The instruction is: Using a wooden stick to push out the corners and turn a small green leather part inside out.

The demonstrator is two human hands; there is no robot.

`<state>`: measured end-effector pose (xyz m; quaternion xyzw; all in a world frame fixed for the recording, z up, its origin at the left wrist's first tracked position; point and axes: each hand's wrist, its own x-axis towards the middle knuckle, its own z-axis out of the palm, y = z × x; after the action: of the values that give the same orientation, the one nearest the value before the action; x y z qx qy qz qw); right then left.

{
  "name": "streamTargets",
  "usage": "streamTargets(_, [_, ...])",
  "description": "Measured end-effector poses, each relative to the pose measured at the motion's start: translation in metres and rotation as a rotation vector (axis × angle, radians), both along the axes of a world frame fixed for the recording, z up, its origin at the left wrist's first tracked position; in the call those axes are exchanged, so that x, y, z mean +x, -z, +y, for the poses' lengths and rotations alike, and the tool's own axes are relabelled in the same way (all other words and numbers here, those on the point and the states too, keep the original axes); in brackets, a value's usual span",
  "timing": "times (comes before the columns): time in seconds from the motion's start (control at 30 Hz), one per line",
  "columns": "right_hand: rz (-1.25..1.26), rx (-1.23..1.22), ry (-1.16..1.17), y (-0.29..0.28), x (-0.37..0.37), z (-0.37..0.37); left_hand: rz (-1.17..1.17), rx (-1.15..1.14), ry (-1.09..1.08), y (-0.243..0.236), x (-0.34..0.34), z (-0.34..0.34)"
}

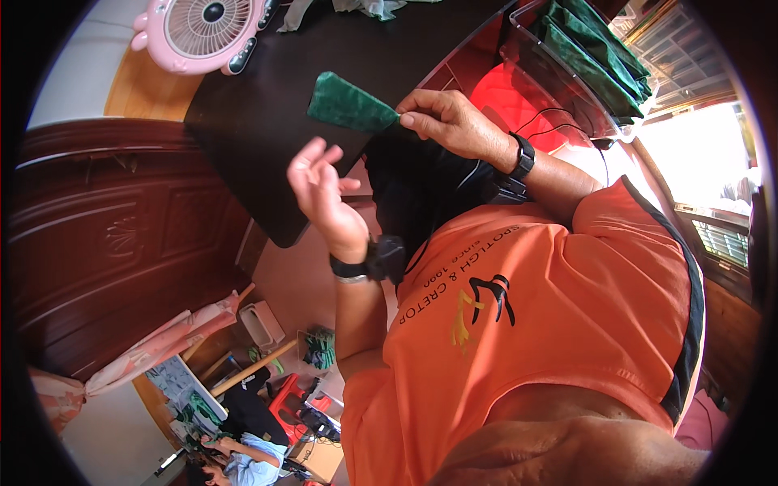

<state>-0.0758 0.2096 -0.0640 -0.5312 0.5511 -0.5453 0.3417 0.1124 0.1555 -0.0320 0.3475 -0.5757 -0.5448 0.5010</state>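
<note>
My right hand (pixel 446 120) is closed, pinching the narrow tip of a green cloth piece (pixel 348 104) between thumb and finger. The cloth looks velvety, tapers toward the pinch and is broad at its far end. It extends leftward over the black table (pixel 259 138). Just below and left of it my left hand (pixel 324 194) is raised, holding nothing. Its fingers are apart and slightly blurred by motion. Both wrists wear dark straps with devices on them.
A pink fan (pixel 213 36) stands at the table's far left. Whitish cloth scraps (pixel 356 8) lie along the far edge. To the right, a clear bin (pixel 519 49) holds green cloth (pixel 596 61) beside a red stool (pixel 502 97). Another person (pixel 247 462) works at lower left.
</note>
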Motion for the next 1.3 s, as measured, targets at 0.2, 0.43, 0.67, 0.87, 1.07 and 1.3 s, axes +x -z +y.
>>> streamTargets(0.2, [0.086,-0.028,-0.062,-0.004,0.013,0.002,0.432,0.236,0.251,0.001,-0.012,-0.011])
streamTargets(0.43, [0.040,0.090,-0.142,-0.001,0.014,0.003,0.227,0.051,0.010,0.024,-0.022,-0.002])
streamTargets(0.67, [-0.100,0.030,-0.089,-0.002,0.014,0.000,0.408,0.055,0.044,0.025,-0.016,-0.009])
streamTargets(0.87, [-0.232,0.030,-0.108,0.005,0.022,0.002,0.491,0.243,0.137,0.023,-0.011,-0.009])
streamTargets(1.07, [0.024,-0.045,-0.030,0.006,0.017,0.002,0.317,-0.035,-0.064,-0.020,0.001,-0.005])
streamTargets(1.3, [0.085,-0.104,-0.033,0.003,0.023,0.007,0.360,0.034,-0.025,-0.003,0.001,-0.016])
